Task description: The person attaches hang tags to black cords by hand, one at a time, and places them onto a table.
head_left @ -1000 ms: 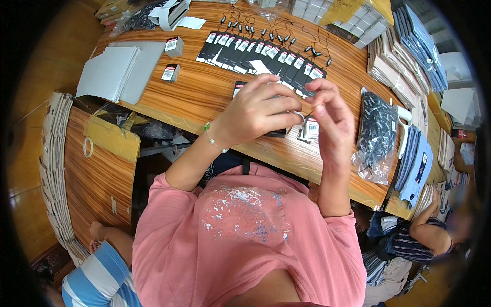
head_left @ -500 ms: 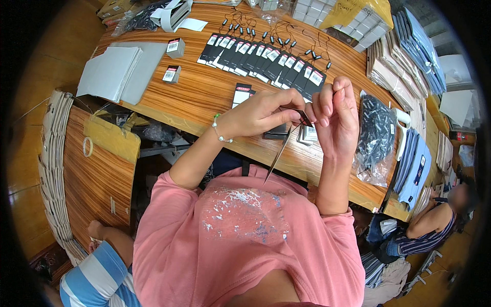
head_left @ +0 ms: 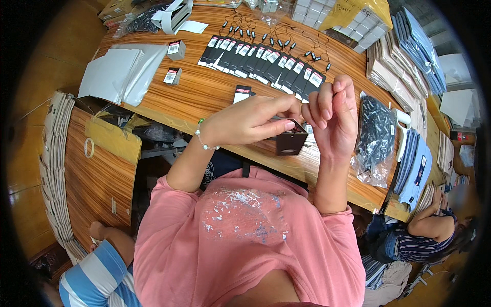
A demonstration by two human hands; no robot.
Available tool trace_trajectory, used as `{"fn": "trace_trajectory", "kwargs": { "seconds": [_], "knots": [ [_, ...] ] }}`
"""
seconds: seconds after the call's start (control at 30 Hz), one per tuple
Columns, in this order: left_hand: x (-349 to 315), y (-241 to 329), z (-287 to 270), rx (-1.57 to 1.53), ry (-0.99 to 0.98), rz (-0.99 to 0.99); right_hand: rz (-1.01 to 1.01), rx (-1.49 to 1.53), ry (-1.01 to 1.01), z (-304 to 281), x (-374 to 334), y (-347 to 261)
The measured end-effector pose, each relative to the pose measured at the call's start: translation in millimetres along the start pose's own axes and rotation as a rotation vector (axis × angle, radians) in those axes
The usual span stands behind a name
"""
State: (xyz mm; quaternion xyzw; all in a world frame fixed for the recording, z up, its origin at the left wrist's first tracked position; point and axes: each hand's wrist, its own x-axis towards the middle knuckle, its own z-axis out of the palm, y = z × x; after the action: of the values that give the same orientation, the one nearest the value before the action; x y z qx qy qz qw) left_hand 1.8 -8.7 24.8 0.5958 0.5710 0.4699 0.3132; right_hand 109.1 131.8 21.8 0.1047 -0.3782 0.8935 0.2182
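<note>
My left hand (head_left: 250, 120), with a beaded bracelet on its wrist, pinches a dark hang tag (head_left: 291, 145) between thumb and fingers above the table's front edge. Close beside it, my right hand (head_left: 335, 117) is raised with its fingers curled in and the fingertips pressed to the thumb. What they grip, if anything, is too small to make out. Beyond both hands, a fanned row of black hang tags (head_left: 266, 62) with white labels lies on the table, with black string loops (head_left: 279, 38) at their far ends. A few more black tags (head_left: 242, 93) lie just past my left hand.
Two small tag stacks (head_left: 176, 50) stand left of the row, near white sheets (head_left: 107, 74). At right lie a bag of black string fasteners (head_left: 376, 128), a white tool handle (head_left: 403, 118) and folded blue garments (head_left: 417, 169). White boxes (head_left: 353, 28) stand behind. Another person (head_left: 424, 230) sits at right.
My left hand has shifted slightly left, and the tag in it has turned from edge-on to showing its broad dark face. My right hand stays almost in place. The person at right has leaned.
</note>
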Motion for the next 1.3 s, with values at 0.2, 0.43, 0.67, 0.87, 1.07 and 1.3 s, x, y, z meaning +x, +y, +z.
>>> {"fn": "trace_trajectory", "kwargs": {
  "seconds": [0.2, 0.43, 0.67, 0.87, 1.07, 1.3],
  "knots": [
    [-8, 11, 2, 0.228, 0.131, -0.108, -0.085, -0.215, 0.148, -3, -3, 5],
    [-13, -6, -2, 0.102, 0.170, -0.085, -0.112, -0.285, 0.048, -2, -8, 8],
    [-12, -3, -3, 0.538, 0.292, 0.065, -0.065, -0.342, 0.034, 2, -11, 7],
    [-11, 14, -2, 0.699, 0.302, 0.048, -0.042, -0.337, 0.084, -4, -9, 5],
    [-10, 16, -3, 0.532, 0.221, 0.037, -0.050, -0.234, 0.091, -9, -2, 6],
    [-5, 3, -9, 0.425, 0.135, -0.040, -0.042, -0.244, 0.086, -10, -3, 9]
  ]
}}
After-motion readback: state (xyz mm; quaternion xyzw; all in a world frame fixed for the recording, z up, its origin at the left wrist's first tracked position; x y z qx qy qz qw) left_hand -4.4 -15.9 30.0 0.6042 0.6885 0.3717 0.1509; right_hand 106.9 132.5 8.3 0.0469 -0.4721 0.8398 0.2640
